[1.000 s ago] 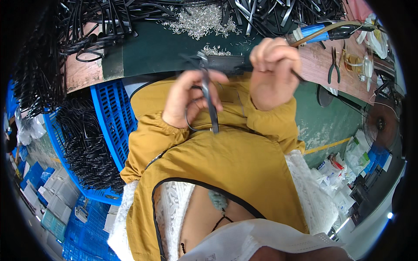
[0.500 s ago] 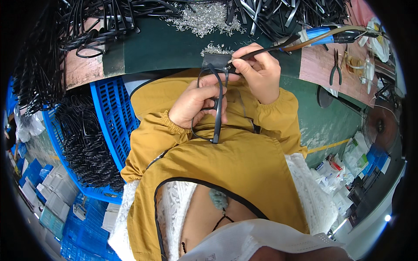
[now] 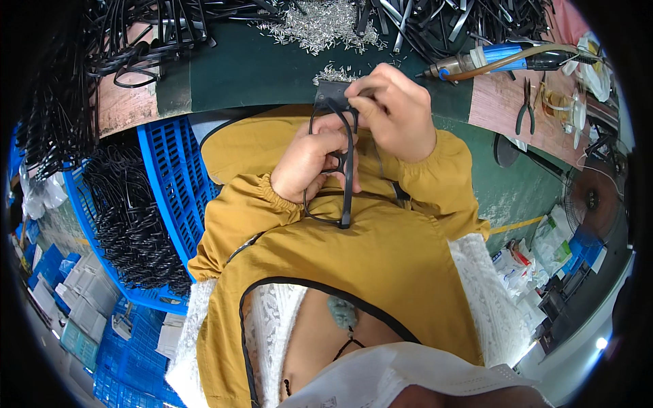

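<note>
My left hand (image 3: 309, 160) is closed around a black eyeglass frame (image 3: 347, 183), held at the edge of the bench over my lap. One temple of the frame hangs down toward me. The frame's upper end lies against a small dark block (image 3: 331, 95) on the bench edge. My right hand (image 3: 396, 112) is closed in a pinch at the right side of this block, close to the frame. What its fingertips hold is hidden. A small heap of tiny silver pins or screws (image 3: 335, 73) lies just behind the block.
A blue-and-black powered screwdriver (image 3: 469, 63) lies to the right, its tip toward my right hand. Pliers (image 3: 525, 109) rest farther right. Loose black temples (image 3: 449, 27) and a larger silver heap (image 3: 320, 27) lie behind. A blue basket (image 3: 178, 183) of black frames stands left.
The black temple that my right hand held out to the right no longer shows there. My right hand has shifted slightly left, its fingertips now over the block's right edge.
</note>
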Motion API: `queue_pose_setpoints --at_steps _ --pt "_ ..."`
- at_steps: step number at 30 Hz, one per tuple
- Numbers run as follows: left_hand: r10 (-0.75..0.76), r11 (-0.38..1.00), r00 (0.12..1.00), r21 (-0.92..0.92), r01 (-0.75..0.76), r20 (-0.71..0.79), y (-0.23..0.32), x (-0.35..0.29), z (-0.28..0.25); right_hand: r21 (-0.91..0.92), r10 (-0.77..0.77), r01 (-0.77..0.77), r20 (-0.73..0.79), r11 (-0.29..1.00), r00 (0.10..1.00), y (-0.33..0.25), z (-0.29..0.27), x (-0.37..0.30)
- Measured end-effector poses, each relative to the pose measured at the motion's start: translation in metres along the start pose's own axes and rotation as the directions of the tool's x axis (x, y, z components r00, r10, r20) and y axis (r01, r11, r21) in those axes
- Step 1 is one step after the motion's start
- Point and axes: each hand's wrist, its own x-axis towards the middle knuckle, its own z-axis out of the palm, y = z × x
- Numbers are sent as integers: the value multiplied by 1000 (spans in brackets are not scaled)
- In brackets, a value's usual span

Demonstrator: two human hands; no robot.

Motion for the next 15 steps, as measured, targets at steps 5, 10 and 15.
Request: queue_pose_setpoints --at_steps 5,10,15 --pt "-14 999 999 -45 15 33 -8 1 -3 68 177 -178 17 982 984 4 8 -9" --pt "-61 997 997 -50 63 53 -8 -1 -7 159 127 -108 -112 981 986 -10 -3 -20" --pt "-44 985 999 -163 47 27 -18 -2 -7 189 143 58 -880 980 454 16 -74 -8"
